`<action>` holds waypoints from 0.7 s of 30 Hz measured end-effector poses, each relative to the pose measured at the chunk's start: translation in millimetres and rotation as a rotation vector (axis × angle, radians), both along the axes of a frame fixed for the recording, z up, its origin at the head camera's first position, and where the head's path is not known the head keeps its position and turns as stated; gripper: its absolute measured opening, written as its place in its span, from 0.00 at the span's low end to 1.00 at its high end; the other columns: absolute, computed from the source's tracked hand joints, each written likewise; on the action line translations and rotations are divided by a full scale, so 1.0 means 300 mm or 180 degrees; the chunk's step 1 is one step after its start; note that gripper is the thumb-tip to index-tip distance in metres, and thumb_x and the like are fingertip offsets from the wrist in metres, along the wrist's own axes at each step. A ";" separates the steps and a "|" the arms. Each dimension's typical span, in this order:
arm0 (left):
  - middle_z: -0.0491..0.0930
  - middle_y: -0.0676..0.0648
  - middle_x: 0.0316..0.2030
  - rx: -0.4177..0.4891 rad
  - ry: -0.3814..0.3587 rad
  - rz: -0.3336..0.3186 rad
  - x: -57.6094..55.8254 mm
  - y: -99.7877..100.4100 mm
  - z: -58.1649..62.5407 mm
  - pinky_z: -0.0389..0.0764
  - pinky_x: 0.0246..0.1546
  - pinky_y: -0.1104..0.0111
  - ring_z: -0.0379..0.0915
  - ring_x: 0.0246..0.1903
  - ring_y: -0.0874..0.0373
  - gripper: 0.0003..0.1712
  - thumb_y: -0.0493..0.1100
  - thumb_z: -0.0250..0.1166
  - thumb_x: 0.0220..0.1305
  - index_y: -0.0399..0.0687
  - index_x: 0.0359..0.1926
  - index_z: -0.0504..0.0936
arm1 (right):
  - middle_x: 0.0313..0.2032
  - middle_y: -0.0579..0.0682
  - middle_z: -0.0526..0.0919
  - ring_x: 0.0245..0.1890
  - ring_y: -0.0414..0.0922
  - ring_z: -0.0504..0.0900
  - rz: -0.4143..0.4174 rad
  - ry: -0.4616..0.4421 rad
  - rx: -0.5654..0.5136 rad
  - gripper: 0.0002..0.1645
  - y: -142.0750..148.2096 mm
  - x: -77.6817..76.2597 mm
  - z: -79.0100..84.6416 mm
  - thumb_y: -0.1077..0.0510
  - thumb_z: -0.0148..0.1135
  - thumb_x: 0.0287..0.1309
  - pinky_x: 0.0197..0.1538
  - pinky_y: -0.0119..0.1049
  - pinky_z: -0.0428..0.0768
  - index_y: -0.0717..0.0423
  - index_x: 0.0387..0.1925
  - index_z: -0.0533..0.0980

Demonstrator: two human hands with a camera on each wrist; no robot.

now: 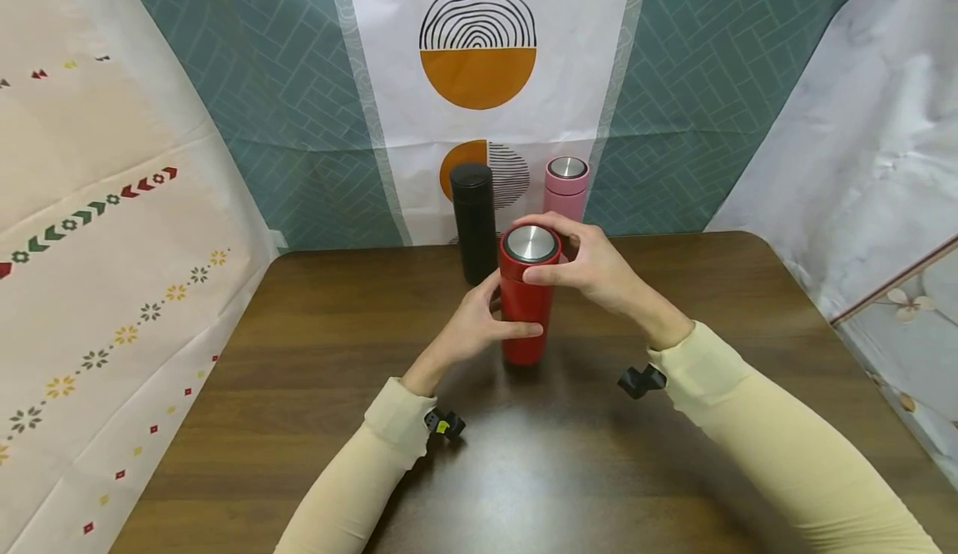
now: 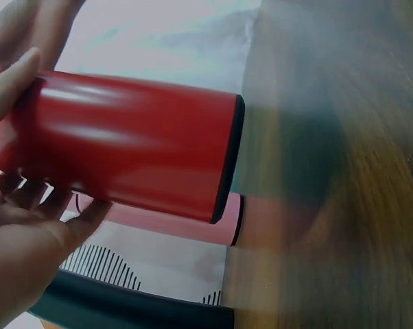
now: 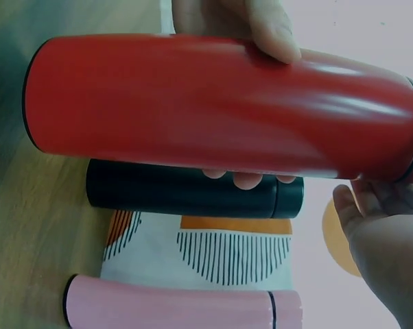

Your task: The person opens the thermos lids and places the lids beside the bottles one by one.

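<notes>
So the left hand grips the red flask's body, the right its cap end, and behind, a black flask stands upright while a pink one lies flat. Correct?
No: the pink vacuum flask stands upright, as the head view shows. The left hand, right hand, red vacuum flask and black vacuum flask are as stated.

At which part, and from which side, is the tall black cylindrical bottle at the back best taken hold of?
Probably grip the tall black cylindrical bottle around its upper body, below the lid, from the left. It stands upright with straight sides, and its left side is free, while the metal-topped red cylindrical bottle is held at its front right.
</notes>
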State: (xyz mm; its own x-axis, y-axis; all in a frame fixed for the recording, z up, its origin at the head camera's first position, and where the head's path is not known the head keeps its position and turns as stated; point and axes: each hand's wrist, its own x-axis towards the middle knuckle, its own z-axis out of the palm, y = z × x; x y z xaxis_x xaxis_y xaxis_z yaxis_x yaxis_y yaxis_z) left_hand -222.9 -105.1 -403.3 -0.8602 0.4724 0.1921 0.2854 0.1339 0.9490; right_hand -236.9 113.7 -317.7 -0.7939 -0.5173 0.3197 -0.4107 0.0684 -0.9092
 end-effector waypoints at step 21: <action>0.81 0.52 0.60 -0.0115 0.0066 -0.0127 0.021 -0.009 0.017 0.78 0.62 0.51 0.77 0.59 0.53 0.40 0.45 0.78 0.56 0.54 0.69 0.74 | 0.56 0.56 0.83 0.56 0.57 0.81 0.0585 -0.0266 -0.0143 0.35 0.015 -0.013 0.025 0.64 0.73 0.54 0.57 0.47 0.83 0.55 0.66 0.77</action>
